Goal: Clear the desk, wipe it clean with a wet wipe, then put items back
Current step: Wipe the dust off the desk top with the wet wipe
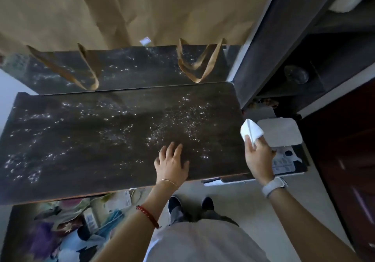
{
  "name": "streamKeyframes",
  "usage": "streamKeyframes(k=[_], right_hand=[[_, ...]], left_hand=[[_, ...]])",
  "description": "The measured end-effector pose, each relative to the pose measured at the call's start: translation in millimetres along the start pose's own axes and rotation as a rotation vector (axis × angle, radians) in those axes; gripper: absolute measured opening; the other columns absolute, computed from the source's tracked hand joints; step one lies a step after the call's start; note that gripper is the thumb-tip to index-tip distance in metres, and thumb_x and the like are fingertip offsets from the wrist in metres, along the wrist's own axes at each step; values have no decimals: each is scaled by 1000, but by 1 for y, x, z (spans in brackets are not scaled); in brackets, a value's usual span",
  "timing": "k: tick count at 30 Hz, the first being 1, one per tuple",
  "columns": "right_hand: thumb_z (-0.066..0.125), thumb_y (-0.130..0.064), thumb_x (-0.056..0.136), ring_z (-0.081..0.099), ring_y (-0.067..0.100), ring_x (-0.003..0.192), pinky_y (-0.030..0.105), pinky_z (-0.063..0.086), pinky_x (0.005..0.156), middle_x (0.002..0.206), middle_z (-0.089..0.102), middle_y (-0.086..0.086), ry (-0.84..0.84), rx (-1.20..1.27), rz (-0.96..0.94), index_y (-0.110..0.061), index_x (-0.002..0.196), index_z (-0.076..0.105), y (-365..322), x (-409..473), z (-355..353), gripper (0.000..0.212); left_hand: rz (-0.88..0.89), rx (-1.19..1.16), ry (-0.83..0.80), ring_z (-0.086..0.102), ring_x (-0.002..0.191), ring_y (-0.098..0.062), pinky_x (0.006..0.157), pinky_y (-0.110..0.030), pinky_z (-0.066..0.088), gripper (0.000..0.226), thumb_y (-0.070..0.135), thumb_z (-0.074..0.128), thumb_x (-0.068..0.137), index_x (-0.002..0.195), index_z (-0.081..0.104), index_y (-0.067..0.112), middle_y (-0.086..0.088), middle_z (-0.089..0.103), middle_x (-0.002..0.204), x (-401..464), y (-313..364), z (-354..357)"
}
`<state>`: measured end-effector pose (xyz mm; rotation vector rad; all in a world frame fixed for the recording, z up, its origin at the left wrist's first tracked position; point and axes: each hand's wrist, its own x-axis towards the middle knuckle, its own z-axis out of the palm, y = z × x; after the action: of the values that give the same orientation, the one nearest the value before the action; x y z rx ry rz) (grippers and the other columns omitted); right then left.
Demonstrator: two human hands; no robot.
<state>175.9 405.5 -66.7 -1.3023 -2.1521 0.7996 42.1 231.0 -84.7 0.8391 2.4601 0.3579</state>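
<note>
The dark wooden desk top is bare and glints with scattered wet droplets. My left hand rests flat on its front right part, fingers spread, holding nothing. My right hand hovers just past the desk's right edge and pinches a folded white wet wipe, which sticks up above the fingers. A pale watch sits on that wrist.
A white box with an open lid and a printed pack lie to the right of the desk. Tan curtains hang behind, with loops over a dark sill. A dark cabinet stands right. Assorted items lie heaped below left.
</note>
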Motion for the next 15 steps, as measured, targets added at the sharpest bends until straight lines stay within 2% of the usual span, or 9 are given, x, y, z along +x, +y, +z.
streamKeyframes(k=[2,4,6,7,9,10,12,15], right_hand=[[47,-18,90,61,40,68,44,50,63,76,63,26,99,-151,-20,11,78,57,24,8,5,33],[54,-9,86,64,42,75,54,54,70,85,66,28,131,-248,-27,9,90,60,40,14,12,20],[59,3,81,65,44,83,50,54,73,93,66,32,68,-308,-46,12,100,59,48,11,24,21],[57,3,82,63,46,95,50,53,78,103,63,34,-4,-314,-47,14,105,58,51,8,33,26],[47,-5,88,47,47,121,55,44,96,127,50,33,-169,-352,-64,12,121,50,57,-6,51,36],[39,-10,90,41,45,126,56,37,103,134,45,31,-226,-385,-73,9,126,46,59,-15,60,41],[24,-19,92,35,40,132,51,28,110,140,40,27,-308,-418,-138,4,133,39,58,-34,73,49],[11,-24,99,21,30,136,38,7,115,143,38,20,-479,-387,-408,-7,137,32,50,-50,78,47]], left_hand=[[-10,65,-41,-3,143,-26,113,-50,10,64,42,41,91,145,9,27,-1,3,156,6,-3,12],[-22,121,-56,-9,143,-27,113,-52,5,69,46,40,90,145,3,28,-2,-6,156,10,-4,22],[-40,149,-44,-11,143,-28,114,-53,3,71,49,40,90,146,2,28,-3,-9,156,13,-6,30],[-44,157,-37,-11,143,-27,114,-53,3,71,50,40,89,146,3,29,-3,-9,156,13,-8,33],[-49,152,-13,-10,143,-26,114,-51,3,71,52,42,88,145,6,31,-1,-7,156,13,-11,36],[-48,145,0,-9,143,-25,114,-50,3,71,52,43,87,145,7,32,0,-6,157,14,-12,37],[-49,139,27,-6,143,-24,113,-48,3,71,53,45,86,144,10,34,1,-2,157,14,-14,37],[-59,124,45,-5,143,-23,113,-47,2,71,53,48,84,144,14,35,1,1,157,14,-14,38]])
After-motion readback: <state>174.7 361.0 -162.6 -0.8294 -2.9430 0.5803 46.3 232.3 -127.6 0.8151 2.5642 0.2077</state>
